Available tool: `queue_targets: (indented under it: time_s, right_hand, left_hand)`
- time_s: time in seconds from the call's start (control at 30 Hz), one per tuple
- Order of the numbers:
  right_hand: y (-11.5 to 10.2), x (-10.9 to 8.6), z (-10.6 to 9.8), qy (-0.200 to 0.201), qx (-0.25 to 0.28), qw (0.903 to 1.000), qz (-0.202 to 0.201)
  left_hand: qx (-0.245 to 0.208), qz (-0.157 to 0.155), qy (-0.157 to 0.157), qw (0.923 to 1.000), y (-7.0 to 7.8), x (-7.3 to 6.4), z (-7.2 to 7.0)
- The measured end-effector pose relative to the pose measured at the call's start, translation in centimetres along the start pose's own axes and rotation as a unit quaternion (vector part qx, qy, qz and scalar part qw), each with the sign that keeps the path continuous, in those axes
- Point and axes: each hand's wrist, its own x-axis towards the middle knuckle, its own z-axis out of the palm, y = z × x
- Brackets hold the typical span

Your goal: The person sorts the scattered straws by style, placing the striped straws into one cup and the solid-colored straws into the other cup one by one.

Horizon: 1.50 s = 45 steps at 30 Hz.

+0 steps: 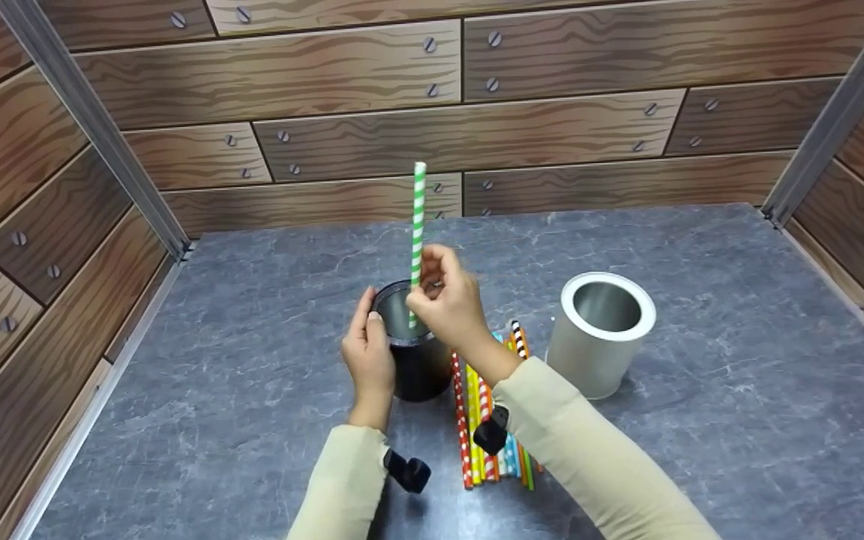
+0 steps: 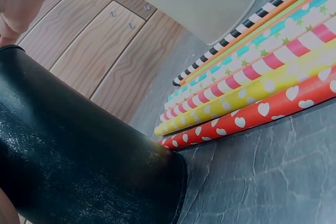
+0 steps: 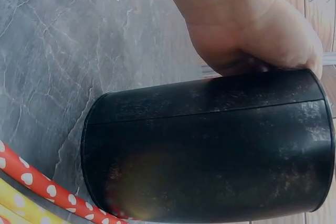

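A green-and-white striped paper straw [image 1: 418,225] stands nearly upright, its lower end inside the mouth of a black can [image 1: 423,371]. My right hand [image 1: 447,300] pinches the straw between thumb and fingers just above the can's rim. Against the can's left side, my left hand [image 1: 370,352] holds it near the top, and the right wrist view shows this left hand [image 3: 257,30] touching the can's wall [image 3: 210,145]. Several patterned paper straws [image 1: 484,427] lie side by side just right of the can, partly hidden under my right forearm; the left wrist view shows a red straw with white hearts [image 2: 252,114] nearest the can.
A silver-white can [image 1: 589,360] with a white rim stands upright to the right of the straws. The grey marbled tabletop [image 1: 252,300] extends to wood-patterned walls [image 1: 357,75] at the back and sides.
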Motion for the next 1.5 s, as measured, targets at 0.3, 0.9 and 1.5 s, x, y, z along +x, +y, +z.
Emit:
queue_targets:
  time_s: [0.3,0.9,1.5]
  right_hand:
    - [0.55,-0.37,0.7,-0.051,-0.052,0.9973,0.01]
    - [0.41,-0.17,0.56,-0.162,-0.164,0.973,0.022]
    - [0.46,-0.15,0.56,-0.14,-0.179,0.9739,0.012]
  left_hand:
    - [-0.001,0.005,0.002,1.0,-0.36,-0.19,-0.17]
    - [-0.003,-0.004,-0.005,1.0,-0.18,-0.17,-0.16]
    - [0.0,0.002,-0.009,1.0,-0.23,-0.09,-0.15]
